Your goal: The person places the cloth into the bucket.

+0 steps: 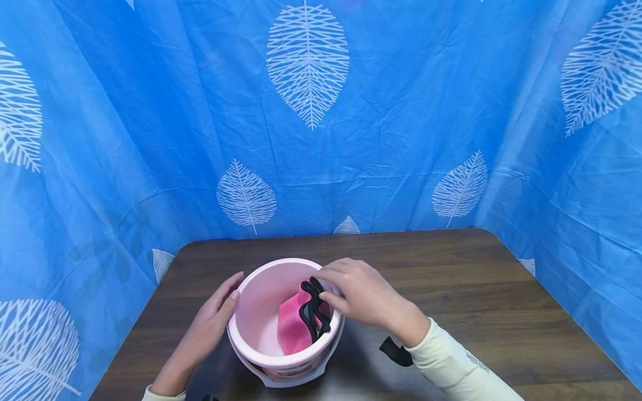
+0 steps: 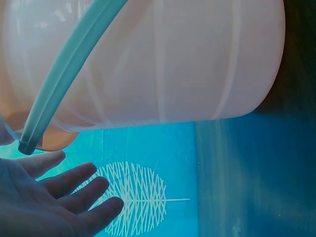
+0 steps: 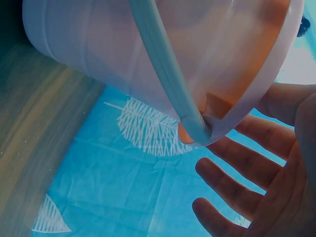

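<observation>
A pale pink bucket (image 1: pixel 258 301) stands on the table with its mouth up. Inside, against its right side, lies a bright pink, fabric-like item (image 1: pixel 291 326) with wavy black edging (image 1: pixel 307 318); its exact kind cannot be told. At the left rim is my left hand (image 1: pixel 205 326), thumb at the lip, other fingers loosely extended outside. My right hand (image 1: pixel 363 292) is at the right rim, its thumb reaching over the lip near the black edging. In the right wrist view its fingers (image 3: pixel 232 190) are spread beside the handle joint. A pale handle (image 2: pixel 74 69) hangs down the bucket's outside.
The bucket stands near the front of a dark wood-grain table (image 1: pixel 426 267). Blue curtains (image 1: pixel 381 111) with white leaf prints enclose the back and both sides. A black strap (image 1: pixel 396 352) hangs at the right wrist by the cream sleeve (image 1: pixel 451 362).
</observation>
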### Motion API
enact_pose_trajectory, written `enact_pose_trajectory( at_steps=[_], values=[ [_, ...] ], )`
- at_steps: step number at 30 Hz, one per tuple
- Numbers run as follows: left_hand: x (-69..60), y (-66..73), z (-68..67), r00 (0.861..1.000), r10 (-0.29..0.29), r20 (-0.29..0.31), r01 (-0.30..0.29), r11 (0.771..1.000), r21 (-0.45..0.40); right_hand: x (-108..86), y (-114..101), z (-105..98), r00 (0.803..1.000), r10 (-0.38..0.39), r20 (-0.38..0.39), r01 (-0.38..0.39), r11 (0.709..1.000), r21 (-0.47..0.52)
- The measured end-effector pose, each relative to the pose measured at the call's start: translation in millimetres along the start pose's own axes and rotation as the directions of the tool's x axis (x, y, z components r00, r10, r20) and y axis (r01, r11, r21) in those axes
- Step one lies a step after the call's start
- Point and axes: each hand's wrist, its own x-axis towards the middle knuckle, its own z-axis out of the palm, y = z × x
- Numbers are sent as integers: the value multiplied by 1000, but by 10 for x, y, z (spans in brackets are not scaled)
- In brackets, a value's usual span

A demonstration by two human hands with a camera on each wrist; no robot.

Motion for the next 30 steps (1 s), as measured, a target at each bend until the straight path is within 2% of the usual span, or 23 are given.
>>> enact_pose_trajectory(
  at_steps=[7, 14, 21, 30],
  values=[
    [18, 12, -12, 999, 28, -19, -27, 999, 25, -24, 39, -9, 999, 49, 6, -49, 999, -1],
    [12, 38, -46, 1000, 12, -7, -12, 998, 56, -60, 54, -8, 996, 90, 25, -90, 996, -11],
    [23, 60, -79, 1000, 17, -15, -15, 995, 96, -67, 71, -14, 995, 94, 15, -93, 995, -24],
    [33, 96, -104, 997, 73, -22, -69, 985, 157, -89, 117, -19, 994, 110, 9, -110, 993, -31]
  ],
)
